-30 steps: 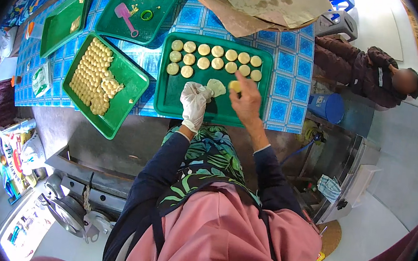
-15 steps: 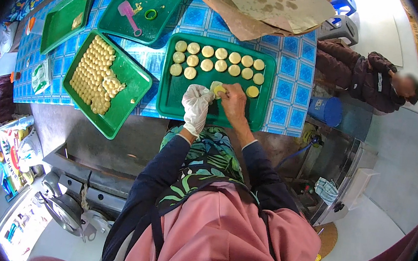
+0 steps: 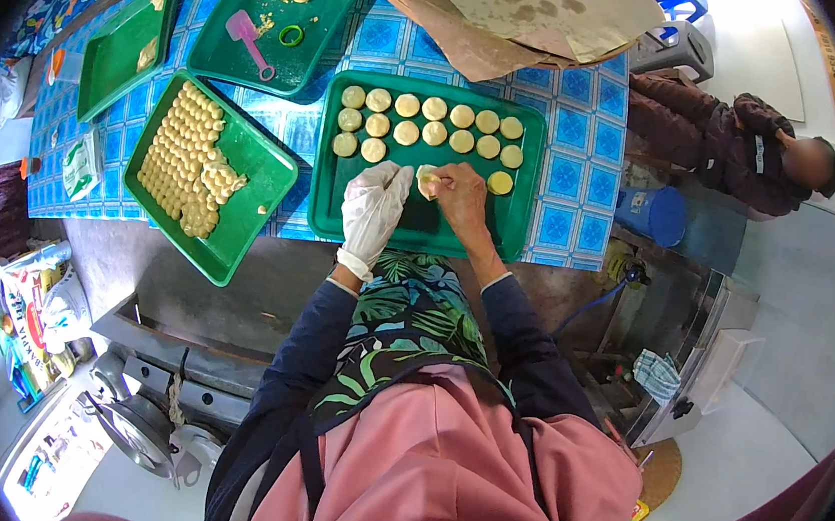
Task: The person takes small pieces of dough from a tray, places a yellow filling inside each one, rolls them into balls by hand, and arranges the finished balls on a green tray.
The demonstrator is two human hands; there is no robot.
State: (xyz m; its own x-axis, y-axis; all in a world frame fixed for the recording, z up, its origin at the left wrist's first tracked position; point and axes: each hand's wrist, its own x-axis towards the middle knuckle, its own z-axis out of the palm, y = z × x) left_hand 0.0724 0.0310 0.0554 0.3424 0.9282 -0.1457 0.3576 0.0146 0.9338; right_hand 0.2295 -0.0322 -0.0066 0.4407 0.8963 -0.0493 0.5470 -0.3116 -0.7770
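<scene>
In front of me lies a green tray (image 3: 321,213) with rows of round, flat pale dough pieces (image 3: 435,109) along its far half. Over its near part, my bare right hand (image 3: 461,202) pinches a small pale-yellow piece of dough (image 3: 427,180) between thumb and fingers. Just left of it is my left hand (image 3: 372,214) in a white glove, its fingers drawn together. Whether anything sits inside those gloved fingers is hidden. A single yellower round (image 3: 499,183) rests to the right of my right hand.
Left of me, a green tray (image 3: 226,260) carries many small dough balls (image 3: 179,149) and a loose lump. Beyond stands another tray (image 3: 306,59) with stacked yellow rounds, a pink scoop (image 3: 246,33) and a green ring (image 3: 291,36). A paper-lined basket (image 3: 506,18) is at the back; a person (image 3: 729,155) sits at right.
My hands have drawn apart. The gloved left hand moved left off the dough piece, which stays in my right fingers. The view has shifted slightly.
</scene>
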